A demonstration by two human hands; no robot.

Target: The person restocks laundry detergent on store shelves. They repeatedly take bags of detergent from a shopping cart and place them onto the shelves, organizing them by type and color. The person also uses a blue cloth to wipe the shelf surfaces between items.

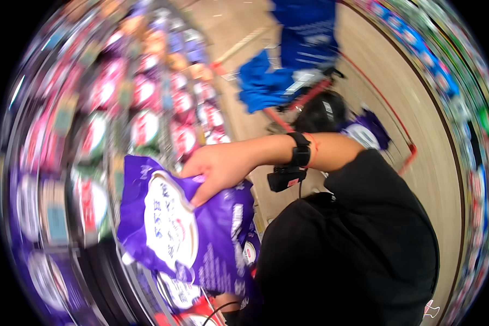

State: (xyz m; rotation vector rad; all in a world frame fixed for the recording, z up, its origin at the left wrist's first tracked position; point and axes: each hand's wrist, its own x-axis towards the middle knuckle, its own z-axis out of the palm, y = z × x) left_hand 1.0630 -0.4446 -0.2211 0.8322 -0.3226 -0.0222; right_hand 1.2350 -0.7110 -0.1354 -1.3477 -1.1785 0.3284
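My right hand [216, 167] comes in from the right, with a black wrist strap, and grips the top edge of a purple plastic package [216, 236] with a white oval label bearing writing. The package hangs in front of the shelf, slightly tilted. Of my left arm only a bit of skin and a dark band [230, 316] show below the package; the fingers are hidden behind it, so their hold cannot be told. Under the package lie another purple package [179, 289] and a red one [191, 316].
Blurred shelves [118, 134] of pink, green and purple packages run along the left. A red-framed cart [375, 85] stands beyond my arm, with a blue bag [307, 36], a black item [324, 110] and a purple package [368, 130]. More stocked shelves [436, 69] curve along the right.
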